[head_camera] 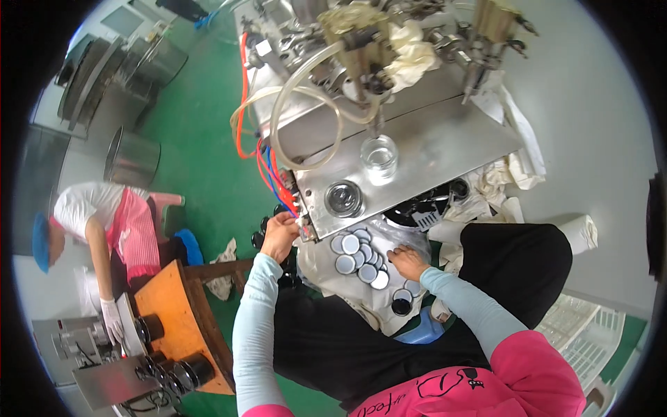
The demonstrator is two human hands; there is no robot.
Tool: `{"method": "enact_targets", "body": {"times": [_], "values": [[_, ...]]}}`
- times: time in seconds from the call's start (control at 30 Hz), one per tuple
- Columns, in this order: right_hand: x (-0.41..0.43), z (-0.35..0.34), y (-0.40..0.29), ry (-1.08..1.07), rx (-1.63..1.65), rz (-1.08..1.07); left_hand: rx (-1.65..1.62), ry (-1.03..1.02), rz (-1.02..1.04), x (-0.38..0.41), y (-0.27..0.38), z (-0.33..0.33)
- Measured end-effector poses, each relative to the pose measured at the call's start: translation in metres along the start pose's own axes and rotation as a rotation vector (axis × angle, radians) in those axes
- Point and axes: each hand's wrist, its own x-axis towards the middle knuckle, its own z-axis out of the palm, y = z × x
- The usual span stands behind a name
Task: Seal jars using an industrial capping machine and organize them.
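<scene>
My left hand (280, 235) is at the front left corner of a steel filling machine, its fingertips at a small valve block (306, 228) with red and blue air tubes. Whether it grips a part there is hard to see. Curled fingers of my right hand (410, 261) hover over or rest at a pale cloth (325, 276) strewn with several round white-lined lids (367, 272). Nothing is clearly visible in that hand. On the steel table (427, 135), one glass jar (379, 158) stands beneath the filling nozzle (376, 127). Another glass jar (344, 199) is nearer the front edge.
A looped clear hose (279, 114) hangs at the machine's left. Black jars (193, 370) stand on an orange wooden table (174, 313), where a co-worker (114, 229) in a pink apron reaches with a gloved hand. White plastic crates (589, 333) are at my right.
</scene>
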Motion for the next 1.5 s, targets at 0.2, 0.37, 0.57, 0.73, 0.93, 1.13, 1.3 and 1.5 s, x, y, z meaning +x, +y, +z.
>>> {"method": "enact_targets", "body": {"times": [0.2, 0.37, 0.57, 0.73, 0.93, 1.13, 1.3, 1.5], "values": [[0.002, -0.023, -0.011, 0.192, 0.411, 0.169, 0.473, 0.316, 0.118, -0.023, 0.037, 0.009], [-0.007, -0.065, -0.011, 0.382, 0.696, 0.284, 0.394, 0.164, 0.588, -0.057, 0.048, 0.056], [-0.01, -0.129, -0.03, 0.472, 1.322, 0.28, 0.205, -0.044, 0.591, -0.04, 0.007, 0.121], [-0.01, -0.192, -0.041, 0.583, 1.524, 0.143, 0.316, 0.185, 0.622, -0.031, 0.0, 0.128], [0.012, -0.227, -0.059, 0.638, 1.252, 0.045, 0.434, 0.259, 0.796, -0.087, 0.004, 0.143], [0.005, -0.23, -0.1, 0.633, 0.793, -0.179, 0.487, 0.317, 0.919, -0.135, 0.016, 0.146], [-0.021, -0.242, -0.13, 0.678, 0.446, -0.464, 0.473, 0.311, 1.056, -0.152, 0.02, 0.141], [-0.044, -0.298, -0.152, 0.049, 0.638, -0.976, -0.639, -0.707, 0.278, -0.212, 0.04, 0.119]]}}
